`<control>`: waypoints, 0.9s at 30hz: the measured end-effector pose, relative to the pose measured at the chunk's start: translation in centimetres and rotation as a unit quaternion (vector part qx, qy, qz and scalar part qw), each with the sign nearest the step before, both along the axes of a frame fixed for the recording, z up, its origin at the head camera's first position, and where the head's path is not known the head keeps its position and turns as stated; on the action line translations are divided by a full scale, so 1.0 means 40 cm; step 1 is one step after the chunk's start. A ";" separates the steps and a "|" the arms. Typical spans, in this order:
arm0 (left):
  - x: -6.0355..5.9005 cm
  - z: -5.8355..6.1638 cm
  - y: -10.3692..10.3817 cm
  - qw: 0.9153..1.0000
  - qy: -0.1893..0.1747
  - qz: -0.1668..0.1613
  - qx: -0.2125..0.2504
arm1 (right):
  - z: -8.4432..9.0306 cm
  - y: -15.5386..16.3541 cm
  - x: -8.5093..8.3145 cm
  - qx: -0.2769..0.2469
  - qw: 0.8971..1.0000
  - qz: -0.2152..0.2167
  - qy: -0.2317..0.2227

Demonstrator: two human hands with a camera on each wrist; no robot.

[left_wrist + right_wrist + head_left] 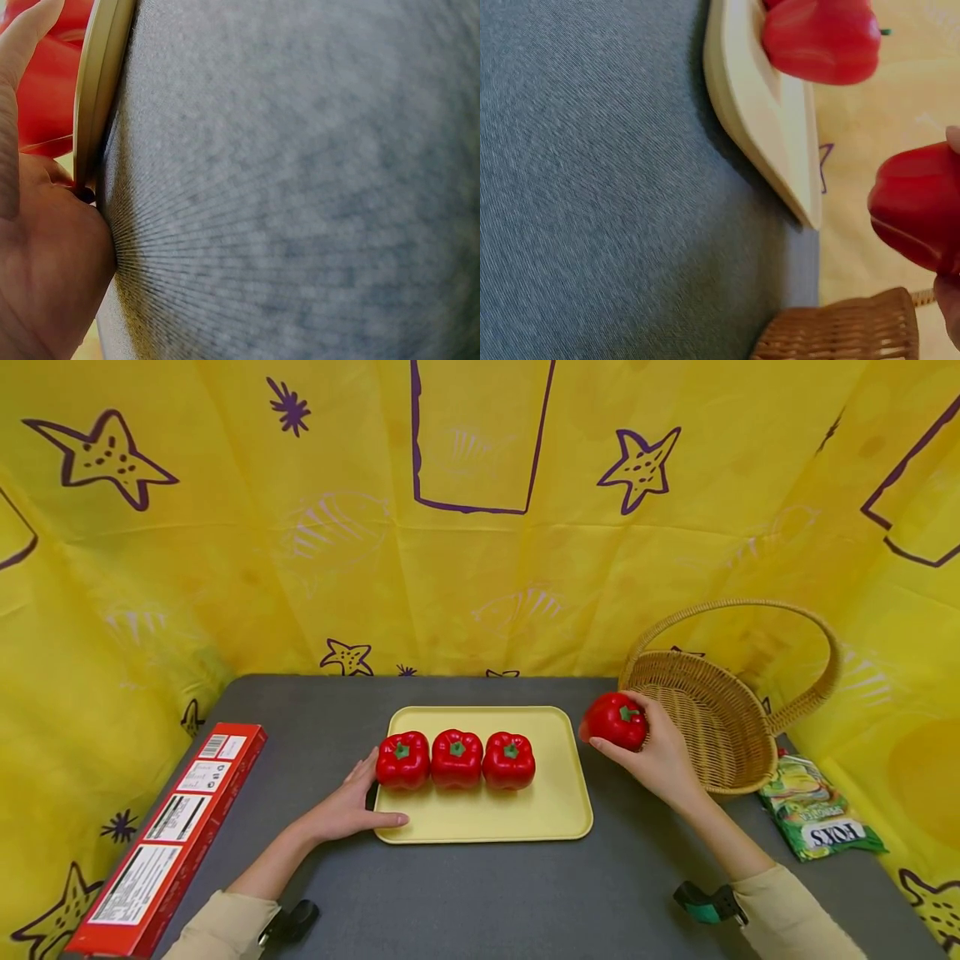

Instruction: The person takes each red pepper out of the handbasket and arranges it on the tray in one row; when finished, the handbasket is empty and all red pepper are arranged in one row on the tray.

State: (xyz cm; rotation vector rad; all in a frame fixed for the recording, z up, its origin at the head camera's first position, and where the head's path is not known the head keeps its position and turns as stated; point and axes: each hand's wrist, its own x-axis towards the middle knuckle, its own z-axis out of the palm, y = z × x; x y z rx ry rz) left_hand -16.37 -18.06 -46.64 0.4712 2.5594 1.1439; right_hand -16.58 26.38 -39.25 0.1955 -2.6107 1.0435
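Three red bell peppers (pixel 456 759) stand in a row on a yellow tray (pixel 525 810) at the table's middle. My left hand (pixel 352 806) rests flat against the tray's left edge, thumb along the front corner, fingers straight; the tray rim (pixel 97 82) and a red pepper (pixel 45 82) show close up in the left wrist view. My right hand (pixel 652 747) grips a fourth red pepper (pixel 615 721) in the air between the tray and a wicker basket (pixel 712 727). The right wrist view shows that held pepper (pixel 919 202), the tray (pixel 761 120) and the basket (pixel 847 330).
A long red box (pixel 168 835) lies on the grey table (pixel 480 893) at the left. A green snack packet (pixel 817 818) lies right of the basket. Yellow patterned cloth walls the table on three sides.
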 end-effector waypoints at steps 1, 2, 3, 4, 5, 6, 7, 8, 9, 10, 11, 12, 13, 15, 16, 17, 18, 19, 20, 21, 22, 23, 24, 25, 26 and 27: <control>-0.001 0.000 0.000 1.000 0.001 0.000 0.000 | -0.003 -0.005 0.000 0.001 1.000 0.008 -0.001; -0.001 0.000 0.000 1.000 0.002 0.000 0.000 | -0.007 -0.011 0.000 0.002 1.000 0.014 -0.003; -0.002 0.000 -0.001 1.000 0.004 0.000 0.000 | -0.011 -0.015 0.000 0.002 1.000 0.022 -0.004; -0.002 -0.001 -0.001 1.000 0.005 -0.001 0.001 | -0.014 -0.020 0.000 0.003 1.000 0.028 -0.006; -0.002 -0.001 -0.001 1.000 0.007 -0.001 0.000 | -0.017 -0.025 0.000 0.003 0.999 0.034 -0.007; -0.002 -0.001 -0.001 1.000 0.009 -0.003 0.000 | -0.020 -0.030 0.001 0.003 0.999 0.037 -0.008; -0.003 -0.001 -0.001 1.000 0.012 -0.004 0.000 | -0.022 -0.034 0.001 0.003 0.999 0.041 -0.010; -0.003 -0.001 -0.001 1.000 0.013 -0.006 0.000 | -0.025 -0.038 0.001 0.003 0.999 0.045 -0.011; -0.002 0.000 -0.001 1.000 0.015 -0.007 0.001 | -0.028 -0.042 0.001 0.002 0.999 0.049 -0.014; -0.002 0.000 -0.001 1.000 0.016 -0.008 0.002 | -0.029 -0.046 0.002 0.001 0.998 0.053 -0.017; -0.002 0.000 -0.001 1.000 0.017 -0.008 0.002 | -0.032 -0.050 0.002 0.000 0.998 0.057 -0.020; -0.001 0.001 -0.001 1.000 0.019 -0.009 0.002 | -0.035 -0.054 0.002 0.000 0.998 0.061 -0.023; -0.001 0.001 -0.002 1.000 0.020 -0.009 0.001 | -0.038 -0.058 0.002 0.000 0.997 0.067 -0.026; -0.001 0.003 -0.001 1.000 0.022 -0.008 0.000 | -0.044 -0.065 0.001 0.004 0.996 0.079 -0.029; -0.001 0.003 -0.001 1.000 0.023 -0.008 -0.001 | -0.047 -0.068 0.001 0.007 0.996 0.083 -0.030; -0.001 0.003 -0.001 1.000 0.024 -0.008 -0.001 | -0.051 -0.071 0.001 0.009 0.996 0.087 -0.031; 0.000 0.004 -0.001 1.000 0.024 -0.009 -0.001 | -0.054 -0.074 0.000 0.012 0.995 0.091 -0.032; 0.000 0.004 -0.001 1.000 0.023 -0.009 -0.001 | -0.057 -0.076 0.000 0.014 0.995 0.095 -0.033; 0.000 0.004 -0.001 1.000 0.023 -0.009 -0.001 | -0.059 -0.078 0.000 0.015 0.995 0.098 -0.033; 0.000 0.005 -0.001 1.000 0.022 -0.009 -0.001 | -0.061 -0.080 0.000 0.016 0.994 0.102 -0.034; 0.001 0.005 -0.001 1.000 0.022 -0.009 0.000 | -0.063 -0.081 0.001 0.018 0.994 0.105 -0.034; 0.001 0.005 -0.001 1.000 0.021 -0.009 0.000 | -0.065 -0.083 0.001 0.019 0.993 0.110 -0.033; 0.001 0.005 -0.001 1.000 0.021 -0.009 0.000 | -0.066 -0.084 0.002 0.021 0.993 0.114 -0.032; 0.001 0.005 -0.001 1.000 0.022 -0.010 0.000 | -0.067 -0.084 0.002 0.022 0.992 0.117 -0.032; 0.001 0.005 -0.001 1.000 0.023 -0.010 0.000 | -0.068 -0.085 0.003 0.024 0.992 0.119 -0.032; 0.001 0.005 -0.002 1.000 0.023 -0.010 -0.001 | -0.069 -0.086 0.003 0.026 0.992 0.122 -0.032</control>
